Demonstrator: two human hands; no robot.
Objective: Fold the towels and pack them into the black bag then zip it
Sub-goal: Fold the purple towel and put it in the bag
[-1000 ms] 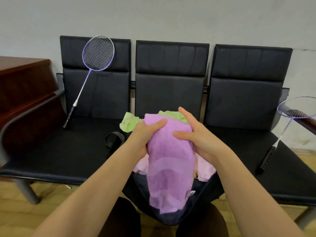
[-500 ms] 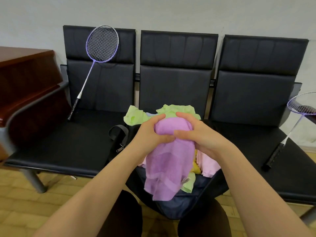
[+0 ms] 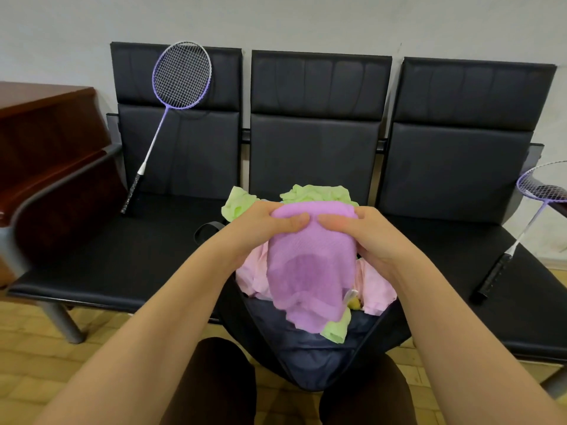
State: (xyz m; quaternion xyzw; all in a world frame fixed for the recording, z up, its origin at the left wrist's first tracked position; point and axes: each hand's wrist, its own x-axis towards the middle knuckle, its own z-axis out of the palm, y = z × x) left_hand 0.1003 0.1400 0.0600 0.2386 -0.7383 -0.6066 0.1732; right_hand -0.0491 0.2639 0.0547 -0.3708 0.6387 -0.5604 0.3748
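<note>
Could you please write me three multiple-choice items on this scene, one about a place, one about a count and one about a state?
1. Where does the left racket stand?
A. flat on the floor
B. leaning against the backrest of the left seat
C. inside the bag

2. How many badminton rackets are in view?
A. one
B. two
C. four

3. What state is the black bag in?
A. zipped shut
B. open, with towels spilling out
C. folded flat on the seat

Answers:
1. B, its head rests on the backrest and its grip on the seat.
2. B, a second racket lies at the right end of the bench.
3. B, the pink towel and green towel stick out of it, while the left hand and right hand grip the purple towel above it.
</note>
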